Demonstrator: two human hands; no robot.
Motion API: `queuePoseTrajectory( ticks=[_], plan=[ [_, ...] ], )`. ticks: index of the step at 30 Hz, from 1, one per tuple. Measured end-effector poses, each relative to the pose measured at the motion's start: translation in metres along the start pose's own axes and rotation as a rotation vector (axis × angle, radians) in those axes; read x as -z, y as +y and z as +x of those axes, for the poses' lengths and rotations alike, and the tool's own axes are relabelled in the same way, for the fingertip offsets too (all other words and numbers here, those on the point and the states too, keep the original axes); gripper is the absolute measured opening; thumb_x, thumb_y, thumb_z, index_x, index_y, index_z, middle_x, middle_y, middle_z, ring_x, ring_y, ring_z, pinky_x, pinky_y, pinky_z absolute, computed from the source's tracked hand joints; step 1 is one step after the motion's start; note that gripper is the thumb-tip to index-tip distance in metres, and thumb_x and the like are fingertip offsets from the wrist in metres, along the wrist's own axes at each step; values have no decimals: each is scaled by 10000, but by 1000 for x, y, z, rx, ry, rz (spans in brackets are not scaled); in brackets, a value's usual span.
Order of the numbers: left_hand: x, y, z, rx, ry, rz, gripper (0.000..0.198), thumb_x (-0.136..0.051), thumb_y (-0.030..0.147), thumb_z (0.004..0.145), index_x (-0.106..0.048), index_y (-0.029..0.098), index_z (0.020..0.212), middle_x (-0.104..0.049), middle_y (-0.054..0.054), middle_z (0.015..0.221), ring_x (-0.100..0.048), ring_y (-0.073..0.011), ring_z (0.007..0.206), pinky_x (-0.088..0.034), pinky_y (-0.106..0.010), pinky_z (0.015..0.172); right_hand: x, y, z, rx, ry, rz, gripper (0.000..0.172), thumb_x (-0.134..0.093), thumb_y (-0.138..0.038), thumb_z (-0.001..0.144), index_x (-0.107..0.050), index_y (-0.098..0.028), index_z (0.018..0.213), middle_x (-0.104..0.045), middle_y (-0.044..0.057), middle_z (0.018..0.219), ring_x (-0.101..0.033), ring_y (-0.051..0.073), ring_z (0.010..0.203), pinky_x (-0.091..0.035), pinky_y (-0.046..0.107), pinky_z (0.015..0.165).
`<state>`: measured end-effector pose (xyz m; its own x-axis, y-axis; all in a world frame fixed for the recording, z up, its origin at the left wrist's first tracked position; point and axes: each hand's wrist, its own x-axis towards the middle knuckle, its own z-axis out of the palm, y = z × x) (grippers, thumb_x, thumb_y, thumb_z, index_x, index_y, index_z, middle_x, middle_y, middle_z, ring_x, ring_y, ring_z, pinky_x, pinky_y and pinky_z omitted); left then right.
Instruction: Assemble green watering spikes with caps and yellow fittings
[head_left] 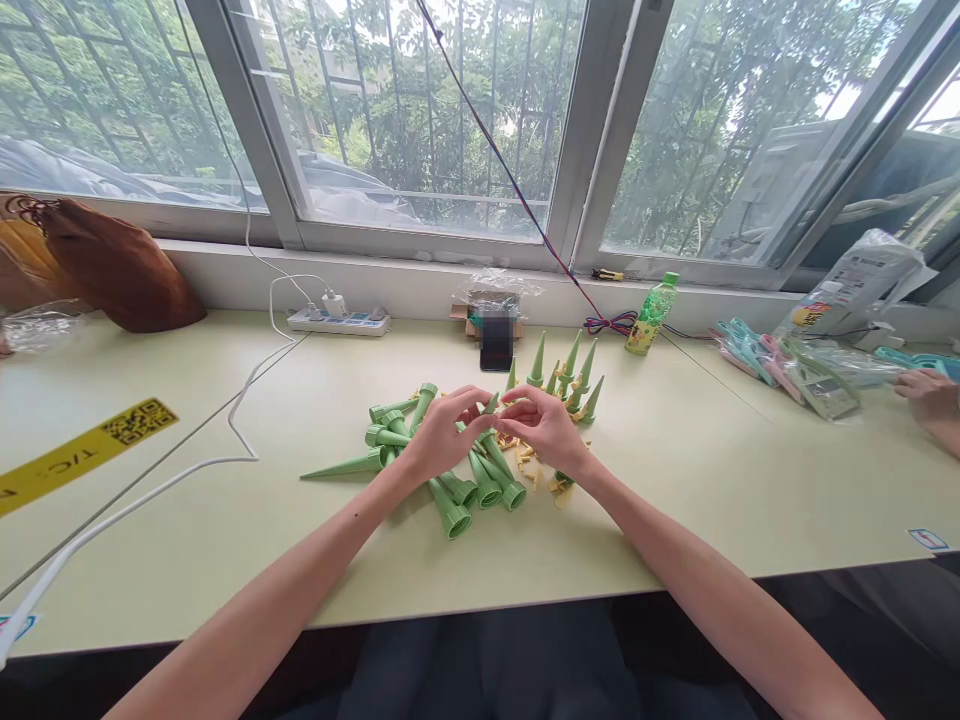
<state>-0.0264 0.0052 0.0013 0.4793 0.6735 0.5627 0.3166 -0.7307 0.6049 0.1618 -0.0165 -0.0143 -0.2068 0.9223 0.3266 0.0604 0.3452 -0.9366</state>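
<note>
My left hand (448, 430) is closed around a green plastic cone-shaped spike (491, 404), whose tip points up between my two hands. The fingers of my right hand (546, 430) are pinched together beside that spike; what they hold is too small to make out. Under and to the left of my hands lies a loose pile of green spikes (453, 512), their ribbed open ends showing. Small yellow plastic pieces (531, 470) are scattered beneath my right hand. Behind it, several green spikes (590, 400) stand upright, tips up, with yellow pieces at their lower parts.
At the back are a phone (496, 345), a small box (487, 298), a green-capped bottle (651, 315) and a power strip (339, 321). A white cable (244, 400) crosses the left side. Packaged items (787, 365) lie right, near another person's hand (930, 395).
</note>
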Motion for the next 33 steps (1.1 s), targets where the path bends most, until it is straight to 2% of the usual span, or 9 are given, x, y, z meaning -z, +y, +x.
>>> queuePoseTrajectory(
  ticks=[7,16,26,30,33],
  plan=[
    [-1,-2,1,131,135,-42,129,-578,312,875,-612,188,873,-618,-12,824,-536,-107,645,-479,-213,584,-2,-3,-4,177,20,-303,378,-760,-386,766,-606,-197,1055,-710,70,922,-704,187,841,-606,342,783],
    [-2,-1,0,163,109,-127,181,-578,355,880,-608,177,892,-619,-20,825,-563,-119,674,-498,-229,622,-1,-2,-3,275,26,-448,162,-697,-250,836,-649,-198,981,-715,42,876,-688,168,754,-575,309,714],
    [0,-1,0,156,42,-50,318,-609,391,855,-596,183,1094,-616,-75,1040,-579,-113,676,-552,-250,608,0,-4,-2,268,148,-382,155,-661,-313,863,-656,-183,947,-716,62,868,-691,180,761,-572,317,730],
    [0,-3,0,174,-19,-13,404,-632,407,839,-551,179,1162,-634,-76,1035,-581,-111,661,-559,-263,614,1,-5,-3,215,173,-288,198,-653,-357,867,-648,-186,968,-704,62,866,-688,186,750,-579,324,711],
    [1,-4,0,196,-37,-40,398,-627,429,844,-553,176,1142,-638,-64,991,-593,-115,664,-562,-267,625,1,-5,-3,198,165,-215,218,-653,-367,864,-642,-189,990,-690,61,868,-680,187,755,-585,326,702]
  ],
)
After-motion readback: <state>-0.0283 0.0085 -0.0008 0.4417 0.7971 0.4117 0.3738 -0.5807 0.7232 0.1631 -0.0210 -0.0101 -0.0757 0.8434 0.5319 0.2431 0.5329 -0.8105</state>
